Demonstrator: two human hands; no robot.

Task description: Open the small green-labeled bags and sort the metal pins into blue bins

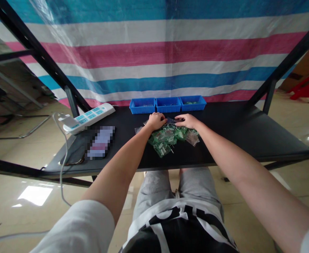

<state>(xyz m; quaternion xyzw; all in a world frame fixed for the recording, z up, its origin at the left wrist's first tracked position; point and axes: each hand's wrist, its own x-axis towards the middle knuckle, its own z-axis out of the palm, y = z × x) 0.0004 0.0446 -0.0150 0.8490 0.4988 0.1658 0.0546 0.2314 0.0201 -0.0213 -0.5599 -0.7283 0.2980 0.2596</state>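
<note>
A loose pile of small clear and green plastic packets point(167, 135) lies near the front of the black table. At the pile's back left is my left hand point(156, 121), its fingers curled down and closed; whatever they hold is hidden. My right hand point(188, 121) rests over the pile's back right side, thumb and fingers apart, touching the packets. Just behind both hands stand three blue bins in a row: the left bin point(143, 110), the middle bin point(168, 109) and the right bin point(194, 107). Small items lie inside them, greenish ones in the right bin.
On the table's point(238, 133) left side are a white power strip point(102, 112) with a plugged-in adapter, and a phone point(101, 142) with its picture blurred out. A white cable point(62, 175) hangs over the left edge. Black frame posts flank the table; a striped sheet point(154, 56) hangs behind.
</note>
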